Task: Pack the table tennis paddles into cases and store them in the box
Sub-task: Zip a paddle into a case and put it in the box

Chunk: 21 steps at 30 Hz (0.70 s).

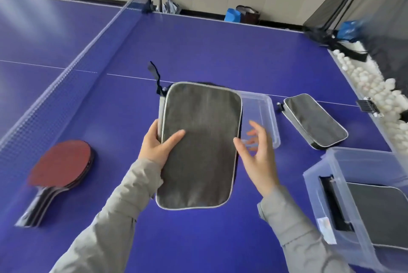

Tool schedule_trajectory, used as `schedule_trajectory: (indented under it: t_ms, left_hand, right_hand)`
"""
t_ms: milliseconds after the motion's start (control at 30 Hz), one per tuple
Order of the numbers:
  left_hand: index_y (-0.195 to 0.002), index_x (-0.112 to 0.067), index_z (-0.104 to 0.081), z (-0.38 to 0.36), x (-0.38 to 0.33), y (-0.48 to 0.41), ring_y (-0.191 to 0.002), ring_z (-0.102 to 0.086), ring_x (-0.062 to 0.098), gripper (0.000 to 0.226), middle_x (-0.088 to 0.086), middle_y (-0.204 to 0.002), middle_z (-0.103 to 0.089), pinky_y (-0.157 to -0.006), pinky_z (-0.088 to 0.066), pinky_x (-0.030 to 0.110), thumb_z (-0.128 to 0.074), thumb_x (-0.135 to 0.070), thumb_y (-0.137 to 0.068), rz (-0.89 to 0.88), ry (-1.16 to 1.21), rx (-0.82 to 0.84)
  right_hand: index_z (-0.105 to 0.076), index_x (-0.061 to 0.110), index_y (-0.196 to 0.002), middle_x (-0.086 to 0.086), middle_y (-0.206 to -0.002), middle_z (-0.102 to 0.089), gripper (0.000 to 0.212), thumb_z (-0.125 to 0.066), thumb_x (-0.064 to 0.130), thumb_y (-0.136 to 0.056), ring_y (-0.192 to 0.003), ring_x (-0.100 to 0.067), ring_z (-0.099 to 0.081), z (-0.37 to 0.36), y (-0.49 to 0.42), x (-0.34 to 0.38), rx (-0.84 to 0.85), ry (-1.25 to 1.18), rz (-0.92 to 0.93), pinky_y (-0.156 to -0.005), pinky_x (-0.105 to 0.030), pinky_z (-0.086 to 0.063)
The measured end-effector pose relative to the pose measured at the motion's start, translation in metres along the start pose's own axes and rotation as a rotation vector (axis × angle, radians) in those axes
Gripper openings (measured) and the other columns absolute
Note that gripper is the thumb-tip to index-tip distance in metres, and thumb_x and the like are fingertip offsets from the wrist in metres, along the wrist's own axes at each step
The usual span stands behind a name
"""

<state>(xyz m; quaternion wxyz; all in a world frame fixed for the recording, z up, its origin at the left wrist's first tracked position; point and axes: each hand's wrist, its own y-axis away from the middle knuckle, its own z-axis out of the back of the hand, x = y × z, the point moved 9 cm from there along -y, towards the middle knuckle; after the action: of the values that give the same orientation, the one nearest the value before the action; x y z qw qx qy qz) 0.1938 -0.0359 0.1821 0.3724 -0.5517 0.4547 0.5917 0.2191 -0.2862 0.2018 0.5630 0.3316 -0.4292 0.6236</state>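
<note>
My left hand (pixel 157 145) grips the left edge of a grey paddle case (pixel 198 140) with pale piping, held above the blue table; its thumb lies across the case's front. Just right of that case my right hand (pixel 257 154) hovers with fingers spread, holding nothing. A second grey case (pixel 314 120) lies flat on the table to the right. A stack of red-faced paddles (pixel 59 169) lies at the left, handles toward me. The clear plastic box (pixel 331 169) at the lower right holds another grey case (pixel 379 213).
A clear lid (pixel 268 111) lies on the table behind the held case. The net (pixel 66 78) runs along the left. A trough of white balls (pixel 375 87) lines the table's right edge, under a dark catch net (pixel 353 3).
</note>
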Motion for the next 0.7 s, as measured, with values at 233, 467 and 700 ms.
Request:
schedule_trajectory:
  t_ms: [233,467,700]
  left_hand:
    - [-0.099,-0.049,-0.051,0.053,0.015,0.029,-0.084,-0.062,-0.003,0.045,-0.023,-0.092,-0.065,-0.074,-0.046,0.011,-0.076,-0.049,-0.062,-0.085,-0.422,0.241]
    - [-0.101,-0.058,-0.042,0.069,0.017,0.047,-0.087,-0.064,0.008,0.047,-0.018,-0.089,-0.066,-0.083,-0.051,0.034,-0.064,-0.063,-0.059,-0.086,-0.714,0.402]
    - [-0.112,-0.047,-0.040,0.064,0.022,0.054,-0.088,-0.064,0.012,0.065,-0.012,-0.093,-0.068,-0.084,-0.051,0.038,-0.056,-0.071,-0.054,-0.094,-0.823,0.486]
  right_hand:
    - [-0.069,0.023,-0.103,0.003,-0.081,-0.045,0.021,-0.062,0.032,-0.086,-0.077,-0.007,-0.047,-0.075,-0.017,0.105,0.219,0.206,0.205,-0.075,-0.009,-0.034]
    - [-0.069,0.032,-0.094,-0.003,-0.084,-0.066,0.014,-0.064,0.035,-0.081,-0.076,-0.017,-0.057,-0.123,0.006,0.103,0.708,0.243,-0.014,-0.079,-0.031,-0.045]
    - [-0.068,0.021,-0.080,0.012,-0.074,-0.067,0.016,-0.066,0.005,-0.077,-0.070,0.005,-0.060,-0.120,0.015,0.111,0.634,0.151,0.036,-0.066,-0.004,-0.043]
